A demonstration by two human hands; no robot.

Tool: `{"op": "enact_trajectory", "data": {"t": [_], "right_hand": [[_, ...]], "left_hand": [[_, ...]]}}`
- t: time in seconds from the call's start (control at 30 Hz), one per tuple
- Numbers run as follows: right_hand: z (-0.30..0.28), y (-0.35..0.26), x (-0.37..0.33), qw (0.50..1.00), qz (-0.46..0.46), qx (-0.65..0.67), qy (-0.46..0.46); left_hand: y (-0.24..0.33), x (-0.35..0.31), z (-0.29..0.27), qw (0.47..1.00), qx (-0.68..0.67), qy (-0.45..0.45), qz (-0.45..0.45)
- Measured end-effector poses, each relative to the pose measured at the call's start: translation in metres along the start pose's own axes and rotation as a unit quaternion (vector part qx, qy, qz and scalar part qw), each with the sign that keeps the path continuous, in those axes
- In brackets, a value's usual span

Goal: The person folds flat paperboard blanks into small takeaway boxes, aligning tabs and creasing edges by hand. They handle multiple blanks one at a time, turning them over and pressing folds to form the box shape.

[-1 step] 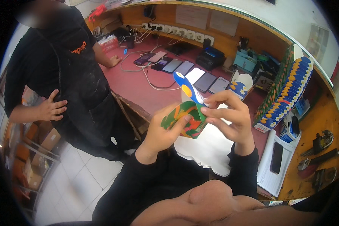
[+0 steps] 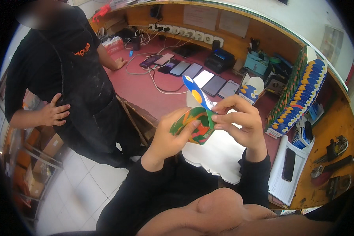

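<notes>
Between my hands is a partly folded paper food box [image 2: 192, 125], green with orange and red shapes and a blue flap with yellow ovals standing up. My left hand [image 2: 172, 133] grips its left side, the thumb lying across the printed face. At the opposite edge, my right hand [image 2: 240, 120] pinches the box near the base of the blue flap between thumb and fingers. Below the hands lies a stack of flat white card blanks [image 2: 212, 155] with notched edges. To the right stands a long, leaning column of nested boxes [image 2: 299, 100] in the same print.
Several phones [image 2: 192, 72] and white cables lie on the red tabletop [image 2: 141, 94], with a black device [image 2: 220, 61] behind. Another small box [image 2: 249, 88] stands near the column. A phone on a white tray [image 2: 289, 165] and padlocks [image 2: 336, 146] lie right. A person in black [image 2: 82, 74] stands left.
The box has shifted very slightly to the right and its blue flap is angled a little differently. Both hands keep their hold.
</notes>
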State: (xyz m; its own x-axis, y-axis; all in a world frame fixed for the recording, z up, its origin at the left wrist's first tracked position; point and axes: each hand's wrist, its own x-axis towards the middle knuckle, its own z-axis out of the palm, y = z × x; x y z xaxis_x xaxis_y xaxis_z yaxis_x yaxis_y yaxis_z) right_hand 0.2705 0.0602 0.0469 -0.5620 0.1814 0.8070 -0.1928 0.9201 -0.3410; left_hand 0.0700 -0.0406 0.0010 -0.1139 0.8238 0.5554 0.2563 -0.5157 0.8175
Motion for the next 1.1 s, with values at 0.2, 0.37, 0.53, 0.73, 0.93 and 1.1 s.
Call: {"op": "enact_trajectory", "data": {"t": [0.2, 0.37, 0.53, 0.73, 0.93, 1.1], "right_hand": [[-0.004, -0.003, -0.003, 0.995, 0.059, -0.053, -0.06], [-0.001, 0.0, 0.001, 0.996, 0.06, -0.004, -0.062], [-0.001, 0.001, 0.001, 0.995, 0.049, -0.018, -0.088], [0.002, 0.009, -0.001, 0.997, 0.022, 0.002, -0.071], [-0.002, 0.011, -0.004, 0.996, 0.027, -0.034, -0.082], [-0.004, 0.013, 0.001, 0.997, 0.019, 0.002, -0.073]], "left_hand": [[0.004, 0.008, 0.003, 0.992, 0.079, -0.021, 0.101], [0.003, 0.016, 0.002, 0.992, 0.08, -0.049, 0.079], [-0.004, 0.016, 0.003, 0.992, 0.079, -0.046, 0.086], [-0.007, 0.016, 0.0, 0.991, 0.097, -0.05, 0.082], [-0.006, 0.017, 0.0, 0.99, 0.09, -0.083, 0.063], [-0.008, 0.016, -0.004, 0.987, 0.106, -0.096, 0.073]]}}
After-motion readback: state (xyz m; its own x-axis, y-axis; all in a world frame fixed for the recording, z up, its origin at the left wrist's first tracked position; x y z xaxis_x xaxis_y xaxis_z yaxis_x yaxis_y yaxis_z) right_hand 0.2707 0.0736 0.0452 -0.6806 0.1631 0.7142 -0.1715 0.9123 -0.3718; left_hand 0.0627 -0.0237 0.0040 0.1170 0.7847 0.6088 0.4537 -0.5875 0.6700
